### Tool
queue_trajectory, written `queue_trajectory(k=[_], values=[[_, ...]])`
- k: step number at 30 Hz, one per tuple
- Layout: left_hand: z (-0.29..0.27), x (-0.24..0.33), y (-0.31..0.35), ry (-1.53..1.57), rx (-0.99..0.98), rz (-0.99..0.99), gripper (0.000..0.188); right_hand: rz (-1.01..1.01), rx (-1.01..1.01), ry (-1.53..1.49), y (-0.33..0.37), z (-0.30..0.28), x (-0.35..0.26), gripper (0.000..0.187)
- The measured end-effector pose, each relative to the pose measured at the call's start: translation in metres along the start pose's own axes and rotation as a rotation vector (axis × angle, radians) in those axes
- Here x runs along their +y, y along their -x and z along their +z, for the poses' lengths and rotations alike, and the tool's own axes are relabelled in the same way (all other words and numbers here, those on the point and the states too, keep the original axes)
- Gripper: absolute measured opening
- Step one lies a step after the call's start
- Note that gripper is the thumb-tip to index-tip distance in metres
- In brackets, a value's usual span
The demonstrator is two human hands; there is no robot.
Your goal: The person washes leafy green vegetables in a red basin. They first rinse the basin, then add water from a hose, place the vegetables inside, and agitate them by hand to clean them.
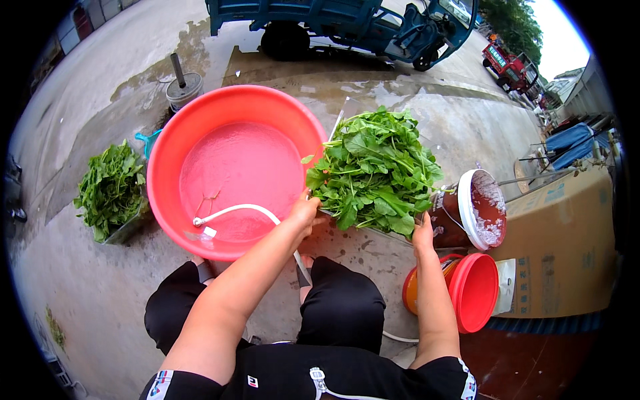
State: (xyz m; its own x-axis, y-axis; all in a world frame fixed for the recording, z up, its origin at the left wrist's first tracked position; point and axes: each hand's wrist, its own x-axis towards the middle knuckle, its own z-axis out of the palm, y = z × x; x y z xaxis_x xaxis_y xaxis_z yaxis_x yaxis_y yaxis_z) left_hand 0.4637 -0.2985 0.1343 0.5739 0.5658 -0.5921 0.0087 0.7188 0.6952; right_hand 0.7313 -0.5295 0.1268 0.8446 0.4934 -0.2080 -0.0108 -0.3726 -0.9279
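Note:
A heap of leafy greens [377, 170] fills a shallow metal tray [345, 112], whose bare rim shows at the far left corner. My left hand [306, 212] is closed around the tray's near left edge, over the rim of a large red basin [158, 200]. At the near right corner, my right hand [423, 235] grips the same tray. Leaves hide most of it, so I cannot tell whether it rests on the ground. Inside the basin lie shallow water and a white hose [250, 207], which passes out over the near rim beneath my left forearm.
More greens [113, 190] sit in a container left of the basin. To the right stand a tilted brown bucket with a white rim [475, 210], a red bucket [475, 293] and a large cardboard box [560, 247]. A lidded bucket [185, 90] and a blue three-wheeled truck [333, 27] stand beyond.

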Motion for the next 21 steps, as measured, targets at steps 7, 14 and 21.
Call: queue_trajectory(k=[7,14,21], values=[[0.011,0.008,0.012,0.068,-0.101,-0.048,0.054,-0.409,0.407,0.377,-0.025,-0.039,-0.034,0.057],[0.001,0.003,0.008,0.205,-0.072,-0.043,0.063,-1.024,0.071,0.895,0.029,0.062,-0.221,0.094],[-0.007,-0.008,0.008,0.312,-0.097,-0.048,0.076,-0.606,-0.309,1.324,0.001,0.123,-0.218,0.125]])
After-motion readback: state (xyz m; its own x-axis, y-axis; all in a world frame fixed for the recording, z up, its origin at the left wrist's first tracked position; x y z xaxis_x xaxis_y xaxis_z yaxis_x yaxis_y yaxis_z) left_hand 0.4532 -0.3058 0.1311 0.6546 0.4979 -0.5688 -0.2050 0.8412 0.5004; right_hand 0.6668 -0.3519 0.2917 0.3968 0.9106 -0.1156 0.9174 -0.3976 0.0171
